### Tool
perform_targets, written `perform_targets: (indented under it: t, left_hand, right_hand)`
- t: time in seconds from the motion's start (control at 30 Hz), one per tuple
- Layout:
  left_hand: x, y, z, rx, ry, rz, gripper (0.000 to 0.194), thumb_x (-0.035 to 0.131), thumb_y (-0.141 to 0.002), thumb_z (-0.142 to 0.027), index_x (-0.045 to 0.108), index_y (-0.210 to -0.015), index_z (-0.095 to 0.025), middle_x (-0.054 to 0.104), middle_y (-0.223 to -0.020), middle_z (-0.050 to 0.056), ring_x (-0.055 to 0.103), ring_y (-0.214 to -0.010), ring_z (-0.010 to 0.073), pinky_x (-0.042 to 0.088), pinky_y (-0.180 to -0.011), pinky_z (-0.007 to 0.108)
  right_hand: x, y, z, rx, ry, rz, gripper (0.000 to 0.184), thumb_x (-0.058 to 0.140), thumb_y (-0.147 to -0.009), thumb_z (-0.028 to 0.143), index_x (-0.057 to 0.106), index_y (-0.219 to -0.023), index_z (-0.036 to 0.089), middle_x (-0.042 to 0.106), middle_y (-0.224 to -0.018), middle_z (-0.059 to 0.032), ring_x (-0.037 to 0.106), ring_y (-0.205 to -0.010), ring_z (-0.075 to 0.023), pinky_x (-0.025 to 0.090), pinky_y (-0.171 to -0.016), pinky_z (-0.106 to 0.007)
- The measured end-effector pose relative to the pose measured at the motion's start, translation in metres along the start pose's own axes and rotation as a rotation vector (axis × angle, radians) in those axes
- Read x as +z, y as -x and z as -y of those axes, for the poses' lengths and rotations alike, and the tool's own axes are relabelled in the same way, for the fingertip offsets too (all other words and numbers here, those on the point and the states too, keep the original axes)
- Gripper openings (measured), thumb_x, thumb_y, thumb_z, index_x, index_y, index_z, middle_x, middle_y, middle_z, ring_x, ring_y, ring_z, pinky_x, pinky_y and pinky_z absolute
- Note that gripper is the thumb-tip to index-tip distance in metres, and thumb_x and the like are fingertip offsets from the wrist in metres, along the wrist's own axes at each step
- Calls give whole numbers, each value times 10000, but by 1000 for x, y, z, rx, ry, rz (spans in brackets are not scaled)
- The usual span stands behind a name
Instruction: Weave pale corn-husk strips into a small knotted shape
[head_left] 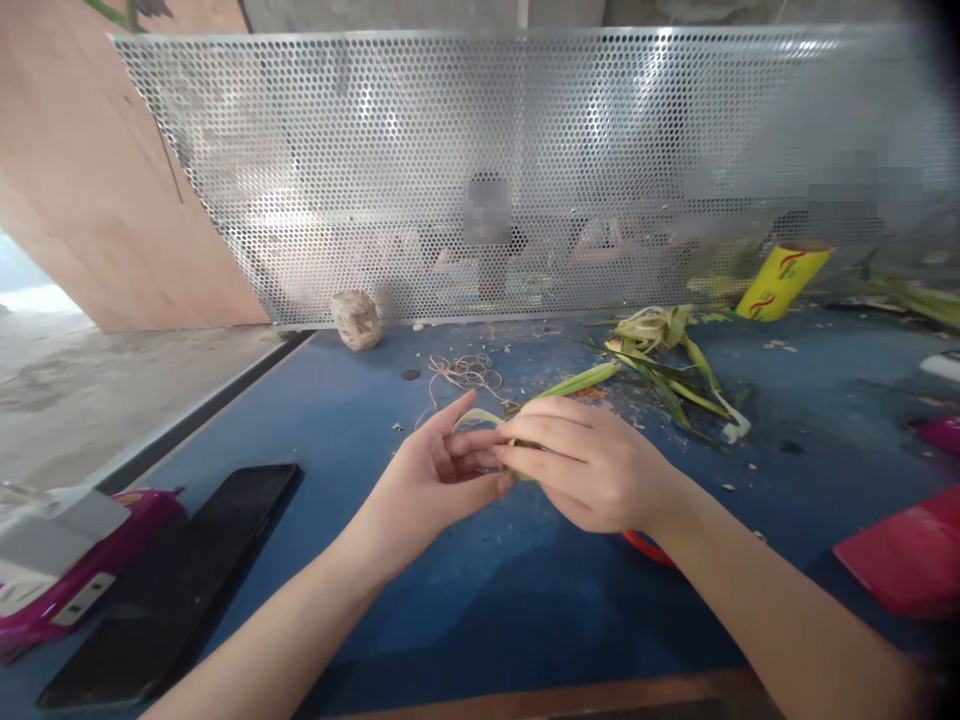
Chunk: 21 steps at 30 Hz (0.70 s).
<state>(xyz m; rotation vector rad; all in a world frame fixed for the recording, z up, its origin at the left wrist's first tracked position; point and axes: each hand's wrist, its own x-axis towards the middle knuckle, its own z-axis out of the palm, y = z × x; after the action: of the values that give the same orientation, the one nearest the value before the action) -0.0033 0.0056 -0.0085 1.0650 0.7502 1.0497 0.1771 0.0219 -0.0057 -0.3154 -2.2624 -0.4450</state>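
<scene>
A long green leaf strip [581,380] runs between my hands, with a paler curled piece [480,414] above my left fingers. My right hand [592,465] is closed on the strip, its fingers pressed together over it. My left hand [442,465] meets the right fingertips, its thumb and bent fingers around the near end of the strip, the index finger raised. The exact grip is partly hidden by the fingers. Under my right wrist a red loop [649,549] shows, mostly covered. Beyond the hands lies a tangle of thin string [465,372].
A bundle of leaves [660,350] lies at the back right, near a tilted yellow roll [785,282]. A string spool [356,319] stands before the perforated metal screen [420,130]. A black phone [180,580] and purple power strip [90,560] are left; a red object [904,550] is right.
</scene>
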Motion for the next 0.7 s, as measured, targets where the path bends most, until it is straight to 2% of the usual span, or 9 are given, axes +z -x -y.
perform_targets:
  t: [0.23,0.37,0.47,0.57,0.63,0.7]
  left_hand:
    - [-4,-1,1,2,-45,-24,868,732,-594,-2,339,-1347,-182,696,-928,39,643,-738,129,511,-701,267]
    - [-2,0,-3,30,-40,-23,805,737,-601,-12,393,-1308,-185,703,-877,26,653,-731,134,509,-660,237]
    - [1,1,-6,24,-35,-20,840,741,-595,-1,355,-1325,-151,712,-866,44,656,-730,138,506,-608,208]
    - [3,1,-8,25,-20,-33,863,747,-584,11,334,-1328,-135,720,-839,39,651,-683,120,491,-536,177]
    - [4,1,-8,33,-21,-53,860,747,-584,13,332,-1323,-130,721,-833,35,645,-662,110,486,-513,169]
    - [4,2,-9,49,-28,-66,860,748,-587,9,325,-1325,-125,722,-838,39,642,-651,105,484,-501,167]
  right_hand:
    - [1,2,2,-5,-49,1,290,424,-821,32,619,-1034,64,692,-986,-113,584,-964,-231,532,-833,-389]
    - [0,2,3,69,-200,-64,419,381,-794,-1,539,-1173,83,665,-1077,-107,525,-1107,-230,489,-906,-389]
    - [-2,3,2,234,-358,-89,565,349,-759,-41,438,-1288,138,580,-1224,-92,438,-1222,-205,392,-1016,-404]
    - [-4,6,-2,503,-520,-98,688,402,-715,-34,330,-1357,204,404,-1387,-82,349,-1287,-221,325,-1058,-440]
    - [-3,8,-6,707,-657,-33,741,442,-700,-19,277,-1372,245,382,-1384,-82,374,-1258,-231,375,-1011,-445]
    - [-1,10,-8,836,-813,136,674,494,-738,38,307,-1349,251,432,-1323,-94,439,-1189,-239,418,-954,-445]
